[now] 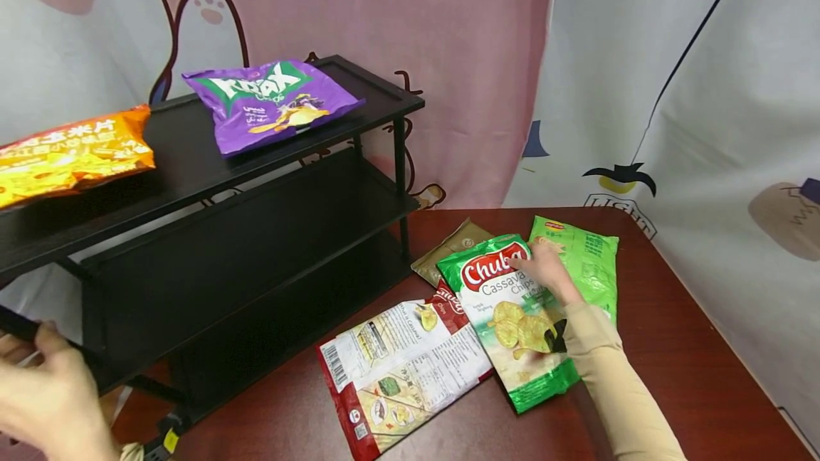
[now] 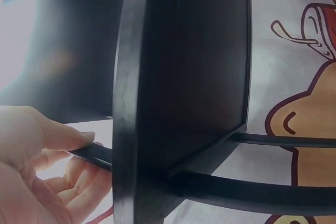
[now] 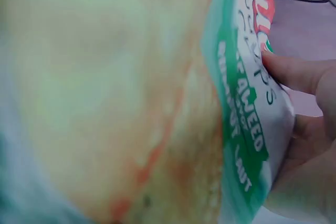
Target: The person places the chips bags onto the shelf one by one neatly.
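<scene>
My right hand point(image 1: 544, 269) grips the right edge of a green-and-white bag of cassava chips point(image 1: 506, 326), thumb on its printed front. Filling much of the right wrist view, the same bag is blurred up close. This bag overlaps a red-and-white chip bag point(image 1: 410, 375) lying back side up, and it partly covers a bright green bag point(image 1: 592, 262). At the far left, my left hand point(image 1: 54, 397) holds a black post of the shelf rack point(image 1: 256, 226); in the left wrist view, thumb and fingers point(image 2: 79, 137) close around that thin bar.
A purple chip bag point(image 1: 275, 109) and an orange snack bag point(image 1: 77, 151) lie on the rack's top shelf. Behind the cassava chips is a brown packet point(image 1: 458, 244). The rack stands on a reddish-brown table point(image 1: 666, 347), with a printed curtain point(image 1: 461, 77) behind.
</scene>
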`<state>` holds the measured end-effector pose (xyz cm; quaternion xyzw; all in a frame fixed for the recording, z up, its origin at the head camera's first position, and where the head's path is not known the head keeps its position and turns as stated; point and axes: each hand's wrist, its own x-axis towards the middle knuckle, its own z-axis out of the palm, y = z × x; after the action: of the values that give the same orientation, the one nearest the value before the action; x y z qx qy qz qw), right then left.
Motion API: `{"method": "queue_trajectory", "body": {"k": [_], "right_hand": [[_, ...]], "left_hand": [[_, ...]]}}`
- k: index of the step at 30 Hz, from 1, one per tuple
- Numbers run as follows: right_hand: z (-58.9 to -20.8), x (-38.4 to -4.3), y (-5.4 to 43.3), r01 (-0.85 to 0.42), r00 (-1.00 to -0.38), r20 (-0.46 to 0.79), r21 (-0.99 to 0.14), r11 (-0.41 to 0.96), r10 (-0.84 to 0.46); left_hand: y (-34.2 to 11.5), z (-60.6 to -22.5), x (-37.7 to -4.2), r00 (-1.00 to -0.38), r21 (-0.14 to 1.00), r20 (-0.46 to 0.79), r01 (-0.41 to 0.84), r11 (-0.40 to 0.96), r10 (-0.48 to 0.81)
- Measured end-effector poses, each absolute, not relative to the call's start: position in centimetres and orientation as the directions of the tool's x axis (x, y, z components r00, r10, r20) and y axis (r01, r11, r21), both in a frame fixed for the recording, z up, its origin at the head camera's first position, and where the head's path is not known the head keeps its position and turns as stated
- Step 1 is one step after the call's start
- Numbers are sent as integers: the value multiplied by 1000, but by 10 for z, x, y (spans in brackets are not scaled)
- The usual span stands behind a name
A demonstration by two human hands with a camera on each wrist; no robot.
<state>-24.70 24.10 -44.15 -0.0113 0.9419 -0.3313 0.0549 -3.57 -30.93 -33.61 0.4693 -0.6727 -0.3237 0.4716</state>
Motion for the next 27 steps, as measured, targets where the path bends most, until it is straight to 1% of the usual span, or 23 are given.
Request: {"method": "queue_trajectory", "body": {"k": [3,7,11,15,18,27], "right_hand": [[-436,-243,238,-43,-998,-3,-616,787,-57],[-423,-234,233,-87,-996,82,-618,782,-46],[-409,-226,227,-143,-984,176,-671,728,-31],[-397,-219,222,-192,-961,277,-704,684,15],[-389,-212,219,-212,-949,313,-733,646,44],[-365,-199,208,-238,-936,339,-814,530,100]], "left_hand": [[-309,-336,-35,-119,878,329,-327,349,-937],[-309,-335,-36,-122,874,331,-334,353,-936],[-308,-335,-36,-118,872,330,-341,350,-937],[-309,-335,-37,-116,873,335,-335,354,-935],[-309,-335,-37,-116,875,337,-328,356,-934],[-308,-334,-36,-113,876,338,-325,356,-935]]}}
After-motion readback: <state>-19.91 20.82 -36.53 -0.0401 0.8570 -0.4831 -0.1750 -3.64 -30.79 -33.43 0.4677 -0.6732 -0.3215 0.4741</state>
